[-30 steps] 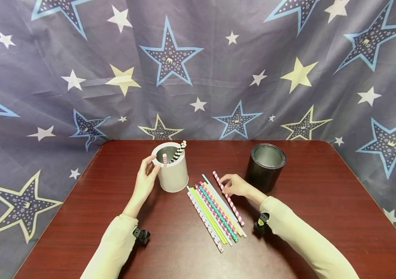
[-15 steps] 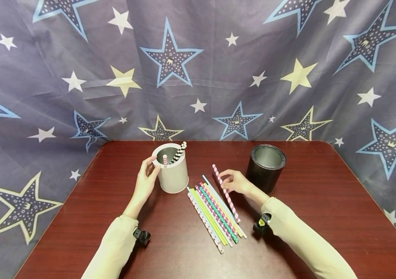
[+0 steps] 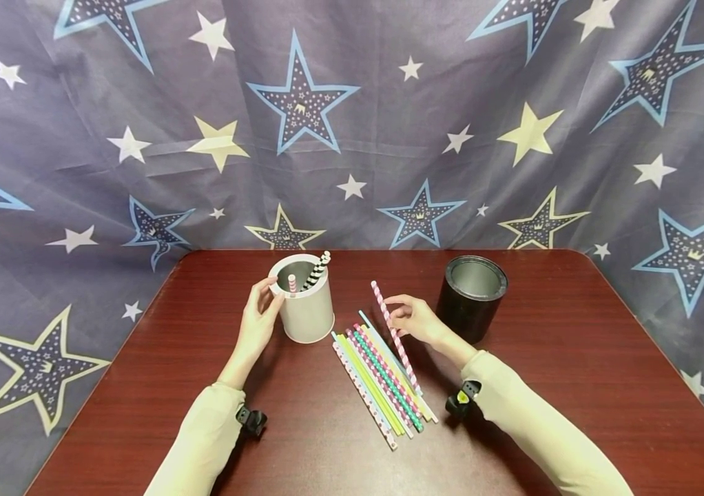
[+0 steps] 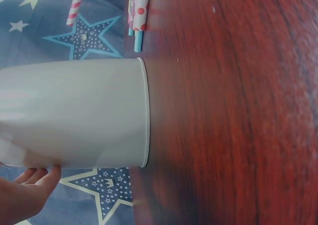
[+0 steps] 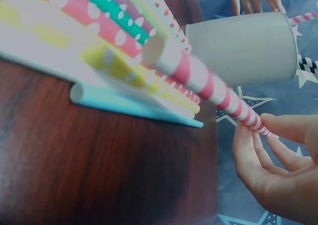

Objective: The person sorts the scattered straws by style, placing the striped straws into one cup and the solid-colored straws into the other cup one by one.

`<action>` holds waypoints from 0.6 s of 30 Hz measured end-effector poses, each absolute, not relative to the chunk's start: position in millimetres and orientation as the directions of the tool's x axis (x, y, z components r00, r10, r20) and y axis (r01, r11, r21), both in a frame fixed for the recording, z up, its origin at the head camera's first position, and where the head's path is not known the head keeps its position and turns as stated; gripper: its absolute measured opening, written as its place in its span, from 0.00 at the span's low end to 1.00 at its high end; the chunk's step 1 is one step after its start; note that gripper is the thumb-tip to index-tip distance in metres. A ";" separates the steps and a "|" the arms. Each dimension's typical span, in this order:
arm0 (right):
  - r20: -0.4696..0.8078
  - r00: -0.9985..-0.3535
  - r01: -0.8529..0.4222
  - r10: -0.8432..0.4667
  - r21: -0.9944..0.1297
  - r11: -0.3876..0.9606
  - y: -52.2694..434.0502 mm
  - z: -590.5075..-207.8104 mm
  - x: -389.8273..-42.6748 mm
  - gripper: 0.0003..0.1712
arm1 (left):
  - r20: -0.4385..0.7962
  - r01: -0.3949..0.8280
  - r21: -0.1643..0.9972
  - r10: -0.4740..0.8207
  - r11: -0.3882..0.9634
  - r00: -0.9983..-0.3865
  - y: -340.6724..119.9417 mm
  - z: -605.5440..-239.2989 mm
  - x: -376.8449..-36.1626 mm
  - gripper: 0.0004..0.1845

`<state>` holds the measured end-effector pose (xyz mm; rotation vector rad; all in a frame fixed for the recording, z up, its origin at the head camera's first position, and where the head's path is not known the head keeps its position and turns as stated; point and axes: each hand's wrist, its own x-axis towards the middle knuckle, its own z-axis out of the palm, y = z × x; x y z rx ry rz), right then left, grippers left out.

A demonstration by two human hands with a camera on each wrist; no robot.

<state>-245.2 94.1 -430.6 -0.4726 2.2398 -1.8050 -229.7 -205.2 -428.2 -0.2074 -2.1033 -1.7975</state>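
The pink-and-white striped straw (image 3: 394, 335) had risen since half a second earlier: its far end stood higher over the counter (image 3: 575, 358), and its near end hung above the row of loose straws (image 3: 379, 375) instead of lying among them. The right hand (image 3: 414, 320) pinched it between thumb and fingertips (image 5: 278, 125), a narrow grip round the straw. The left hand (image 3: 257, 324) kept its place, its fingers curled against the rim of the white cup (image 3: 305, 306), which held two straws. The black cup (image 3: 472, 297) stood just beyond the right hand.
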 end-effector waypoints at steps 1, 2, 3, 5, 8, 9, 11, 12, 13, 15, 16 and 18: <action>0.027 -0.922 -0.105 -0.387 -0.978 0.182 93.5 -429.0 -244.6 0.23 | 0.365 0.342 0.924 -0.123 0.174 -0.923 -204.8 -427.3 -229.1 0.19; 0.022 -0.924 -0.095 -0.382 -0.980 0.172 92.8 -427.6 -244.0 0.23 | 0.366 0.343 0.923 -0.122 0.174 -0.923 -203.5 -424.2 -227.2 0.19; 0.017 -0.926 -0.083 -0.378 -0.984 0.160 92.1 -426.2 -243.5 0.23 | 0.364 0.340 0.923 -0.123 0.177 -0.923 -202.3 -421.2 -225.3 0.19; 0.007 -0.930 -0.066 -0.367 -0.987 0.147 91.1 -423.7 -242.9 0.23 | 0.359 0.336 0.926 -0.123 0.174 -0.925 -199.9 -415.3 -221.4 0.19; -0.013 -0.940 -0.032 -0.340 -0.992 0.125 89.5 -420.5 -242.5 0.23 | 0.353 0.331 0.928 -0.123 0.173 -0.927 -196.5 -407.2 -216.0 0.19; -0.017 -0.942 -0.024 -0.334 -0.993 0.118 89.1 -419.5 -242.2 0.24 | 0.348 0.326 0.930 -0.125 0.171 -0.929 -196.3 -406.5 -215.6 0.19; -0.023 -0.945 -0.011 -0.327 -0.995 0.101 88.4 -417.4 -241.4 0.24 | 0.344 0.322 0.932 -0.122 0.167 -0.931 -195.9 -405.1 -214.7 0.19; -0.022 -0.945 -0.008 -0.326 -0.996 0.092 88.2 -416.4 -240.9 0.24 | 0.342 0.321 0.932 -0.122 0.168 -0.932 -195.8 -404.6 -214.4 0.19; -0.023 -0.946 -0.003 -0.323 -0.997 0.080 87.9 -415.1 -240.3 0.24 | 0.341 0.319 0.933 -0.122 0.168 -0.932 -195.8 -404.5 -214.4 0.19; -0.022 -0.948 0.005 -0.319 -0.998 0.055 87.4 -412.6 -238.9 0.24 | 0.339 0.318 0.934 -0.119 0.165 -0.933 -195.7 -404.7 -214.4 0.19; -0.015 -0.948 0.002 -0.317 -0.999 0.043 87.2 -411.3 -238.3 0.24 | 0.340 0.320 0.933 -0.118 0.163 -0.933 -195.7 -405.0 -214.6 0.19; -0.012 -0.952 0.006 -0.307 -1.000 0.022 86.7 -409.0 -237.3 0.25 | 0.342 0.322 0.933 -0.116 0.161 -0.932 -195.6 -405.6 -215.0 0.20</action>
